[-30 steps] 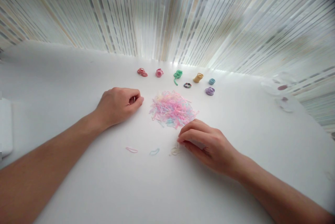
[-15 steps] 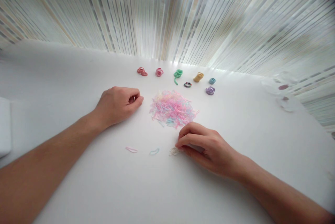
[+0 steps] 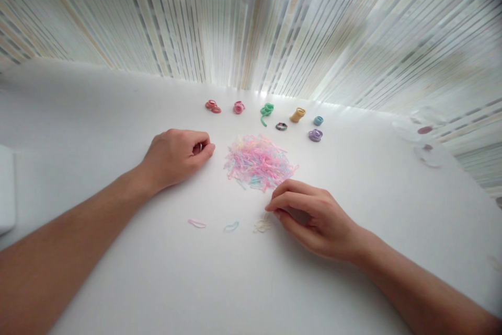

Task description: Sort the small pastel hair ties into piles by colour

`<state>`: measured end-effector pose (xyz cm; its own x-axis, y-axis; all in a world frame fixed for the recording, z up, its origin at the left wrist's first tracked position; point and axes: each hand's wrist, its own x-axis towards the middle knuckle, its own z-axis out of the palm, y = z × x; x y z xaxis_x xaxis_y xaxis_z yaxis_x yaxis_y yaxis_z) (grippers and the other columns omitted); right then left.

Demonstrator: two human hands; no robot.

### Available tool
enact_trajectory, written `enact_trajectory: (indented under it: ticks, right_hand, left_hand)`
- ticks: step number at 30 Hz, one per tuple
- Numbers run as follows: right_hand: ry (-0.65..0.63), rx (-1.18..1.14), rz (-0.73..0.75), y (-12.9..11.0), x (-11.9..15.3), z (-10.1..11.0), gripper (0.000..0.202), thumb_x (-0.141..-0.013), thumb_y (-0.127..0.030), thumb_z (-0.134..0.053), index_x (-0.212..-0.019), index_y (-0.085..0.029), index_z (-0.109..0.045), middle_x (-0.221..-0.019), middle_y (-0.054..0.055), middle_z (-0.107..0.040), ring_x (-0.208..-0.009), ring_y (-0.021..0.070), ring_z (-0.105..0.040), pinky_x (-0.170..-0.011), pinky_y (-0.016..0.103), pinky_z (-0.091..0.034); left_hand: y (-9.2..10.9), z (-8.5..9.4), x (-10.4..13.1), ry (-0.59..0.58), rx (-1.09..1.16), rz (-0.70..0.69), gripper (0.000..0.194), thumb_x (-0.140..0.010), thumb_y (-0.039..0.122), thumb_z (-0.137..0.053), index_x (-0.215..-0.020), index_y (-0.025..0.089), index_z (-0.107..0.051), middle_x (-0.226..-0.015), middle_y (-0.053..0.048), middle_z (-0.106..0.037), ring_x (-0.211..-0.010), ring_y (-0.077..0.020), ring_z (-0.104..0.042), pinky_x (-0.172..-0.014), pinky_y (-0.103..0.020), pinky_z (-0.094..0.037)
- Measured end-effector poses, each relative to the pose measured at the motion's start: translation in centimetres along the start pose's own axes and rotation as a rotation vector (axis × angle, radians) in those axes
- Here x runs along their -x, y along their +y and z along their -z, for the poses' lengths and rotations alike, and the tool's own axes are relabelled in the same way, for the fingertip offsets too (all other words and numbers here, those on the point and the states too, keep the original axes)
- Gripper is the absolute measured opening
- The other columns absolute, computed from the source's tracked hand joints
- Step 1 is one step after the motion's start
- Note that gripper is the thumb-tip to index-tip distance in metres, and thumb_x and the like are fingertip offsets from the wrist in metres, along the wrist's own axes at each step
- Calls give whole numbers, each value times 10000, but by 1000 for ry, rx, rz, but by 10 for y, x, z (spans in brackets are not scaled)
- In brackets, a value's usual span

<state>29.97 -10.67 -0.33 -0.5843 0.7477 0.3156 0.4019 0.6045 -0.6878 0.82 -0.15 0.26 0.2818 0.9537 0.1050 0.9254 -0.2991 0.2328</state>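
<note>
A heap of small pastel rubber bands [image 3: 259, 162], mostly pink with some blue and pale yellow, lies mid-table. Left of it, my left hand [image 3: 178, 157] rests on the table, fingers curled in and thumb against them, with nothing visible in it. My right hand [image 3: 314, 217] hovers at the heap's near right side, thumb and fingertips slightly apart and nothing seen between them. Just below those fingertips sits a small cluster of cream rubber bands [image 3: 262, 226]. In line with it to the left are a light blue rubber band [image 3: 231, 227] and a pink rubber band [image 3: 196, 223].
Along the back stand coiled bundles: red [image 3: 212, 106], pink [image 3: 239, 107], green [image 3: 267, 110], yellow [image 3: 298, 115], blue [image 3: 318, 120] and purple [image 3: 315, 135]. A multicoloured ring [image 3: 281, 126] lies among them. Clear round objects [image 3: 427, 154] are at right; a string curtain [image 3: 251, 21] hangs behind.
My right hand has lifted slightly up and away from the cream rubber bands, which now lie free of its fingers. My left hand has stayed in place.
</note>
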Motion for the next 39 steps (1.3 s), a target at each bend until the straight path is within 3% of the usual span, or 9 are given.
enact_trajectory:
  ticks: [15, 20, 25, 34, 37, 39]
  right_hand:
    - [1, 31, -18, 2, 1, -2, 287, -832, -16, -559, -970, -157, -767, -851, 66, -677, -740, 146, -629, -640, 261, -498]
    - [125, 52, -47, 6, 1, -2, 252, -851, -27, -565, -939, -156, -764, -831, 50, -695, -686, 124, -621, -607, 255, -472]
    - [357, 127, -82, 12, 1, 4, 200, -888, -53, -585, -886, -166, -750, -704, 0, -683, -595, 105, -566, -573, 253, -437]
    - [751, 186, -283, 48, 0, 41, 202, -918, -245, -633, -794, -190, -783, -623, -7, -668, -577, 141, -544, -569, 294, -417]
    - [786, 180, -334, 57, -2, 47, 206, -915, -267, -627, -802, -185, -779, -617, -8, -662, -560, 140, -523, -543, 289, -397]
    - [730, 192, -334, 60, -3, 45, 188, -915, -262, -625, -837, -181, -776, -664, 2, -683, -581, 143, -537, -554, 289, -414]
  left_hand:
    - [1, 0, -1, 0, 2, -2, 327, -910, 457, -456, -724, 206, -552, -689, -6, -595, -646, -141, -463, -652, -296, -275]
    - [0, 0, 0, -2, 9, -5, 326, -910, 455, -457, -724, 205, -549, -691, -5, -594, -645, -140, -462, -653, -295, -275]
    - [0, 0, 0, -4, 21, 3, 319, -911, 454, -466, -733, 206, -561, -691, 0, -597, -644, -138, -462, -653, -292, -273]
    - [-5, -2, 0, -10, 40, -9, 353, -939, 474, -451, -716, 213, -534, -663, 5, -571, -638, -147, -465, -647, -304, -276]
    - [-8, -3, 0, -17, 41, -12, 365, -940, 495, -449, -717, 217, -526, -666, 4, -575, -640, -153, -468, -647, -312, -281]
    - [-9, -3, 0, -22, 38, -8, 375, -941, 505, -444, -711, 219, -518, -663, 2, -576, -641, -159, -471, -649, -316, -285]
